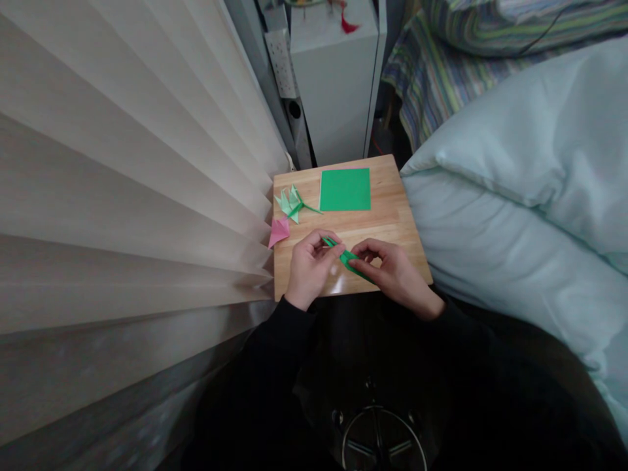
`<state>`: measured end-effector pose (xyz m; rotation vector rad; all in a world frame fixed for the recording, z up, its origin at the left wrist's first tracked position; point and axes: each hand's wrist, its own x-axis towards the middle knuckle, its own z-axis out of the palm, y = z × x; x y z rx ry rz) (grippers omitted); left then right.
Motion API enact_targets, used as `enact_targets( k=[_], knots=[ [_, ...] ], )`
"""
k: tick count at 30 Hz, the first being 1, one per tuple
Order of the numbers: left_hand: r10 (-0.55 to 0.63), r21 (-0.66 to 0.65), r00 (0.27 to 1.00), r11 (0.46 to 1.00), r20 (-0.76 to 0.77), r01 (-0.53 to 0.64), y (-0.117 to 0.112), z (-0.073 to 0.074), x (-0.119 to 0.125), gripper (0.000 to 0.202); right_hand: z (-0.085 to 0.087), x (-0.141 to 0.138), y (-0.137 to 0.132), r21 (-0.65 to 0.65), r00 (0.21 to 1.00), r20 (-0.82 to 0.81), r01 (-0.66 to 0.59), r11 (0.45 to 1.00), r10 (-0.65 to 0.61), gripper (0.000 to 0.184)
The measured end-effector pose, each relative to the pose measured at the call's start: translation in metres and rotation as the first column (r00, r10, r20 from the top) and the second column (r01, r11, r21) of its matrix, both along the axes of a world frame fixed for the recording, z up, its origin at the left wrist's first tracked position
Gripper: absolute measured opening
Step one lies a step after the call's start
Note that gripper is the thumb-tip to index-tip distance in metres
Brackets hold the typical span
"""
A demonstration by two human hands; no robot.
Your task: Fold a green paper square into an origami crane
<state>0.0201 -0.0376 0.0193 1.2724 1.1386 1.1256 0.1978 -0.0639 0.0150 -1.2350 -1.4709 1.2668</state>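
A narrow strip of folded green origami paper (349, 258) slants between my two hands, above the front part of a small wooden table (387, 229). My left hand (314, 261) pinches its upper left end between thumb and fingers. Farther along the strip, my right hand (387, 268) grips it with thumb and forefinger. Behind the hands lies a flat stack of green square paper (345, 190). To its left rests a folded green and pale green paper shape with a thin stem (294, 204). A folded pink paper piece (279, 231) sits at the left edge.
A pleated cream curtain (147, 196) hangs against the table's left side. On the right, a pale blue quilt (515, 196) bulges close to the table edge. Beyond the table stands a white cabinet (336, 91) with a red tassel (347, 25) on top.
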Motion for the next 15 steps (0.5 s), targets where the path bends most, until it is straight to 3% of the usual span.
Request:
enact_targets(
  k=[4,7,10,12,15],
  knots=[
    [0.045,0.028,0.996,0.999,-0.071,-0.043,0.003,-0.002,-0.007,0.018,-0.007,0.010,0.005,0.045,0.999,-0.021,0.028,0.999,-0.027,0.015],
    [-0.097,0.029,0.975,0.994,-0.199,0.105,0.003,-0.001,-0.012,0.012,-0.011,0.017,0.006,0.072,0.998,-0.020,0.055,0.996,-0.054,0.024],
    [-0.244,0.042,0.900,0.960,-0.360,0.277,0.001,0.001,-0.013,0.003,-0.009,0.020,0.006,0.080,0.998,0.051,0.045,0.996,-0.049,0.028],
    [-0.249,0.080,0.870,0.947,-0.427,0.310,0.000,0.002,-0.011,0.005,-0.006,0.021,0.006,0.084,0.996,0.075,0.051,0.995,-0.057,0.027],
    [-0.197,0.139,0.880,0.950,-0.433,0.281,-0.001,0.003,-0.010,0.007,-0.001,0.022,0.006,0.095,0.996,0.049,0.074,0.993,-0.079,0.027]
  ],
)
